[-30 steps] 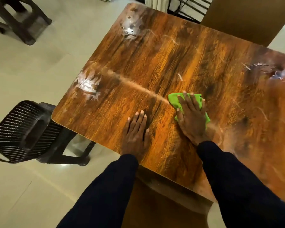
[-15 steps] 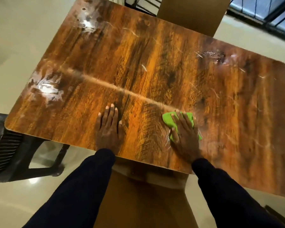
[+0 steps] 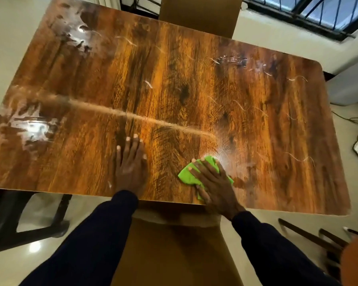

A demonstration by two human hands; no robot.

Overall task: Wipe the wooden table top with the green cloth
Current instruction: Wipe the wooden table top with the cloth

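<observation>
Green cloth (image 3: 186, 175) drawn toward wooden table top's (image 3: 194, 79) near edge, beneath right hand (image 3: 215, 184), fingers spread flat; left hand (image 3: 130, 167) flat alongside.

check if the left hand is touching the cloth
Apart. The head view shows bare table between the left hand and the cloth; only the right hand presses on the cloth.

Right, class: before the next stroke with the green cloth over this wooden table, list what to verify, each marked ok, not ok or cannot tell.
1. Bright green crumpled cloth lies on the glossy brown wooden table top: ok.
2. Right hand presses the cloth, fingers straight: ok.
3. Left hand rests flat on the table, apart from the cloth: ok.
4. White smears near the table's left end wiped off: not ok.
5. Cloth damp enough: cannot tell.
</observation>
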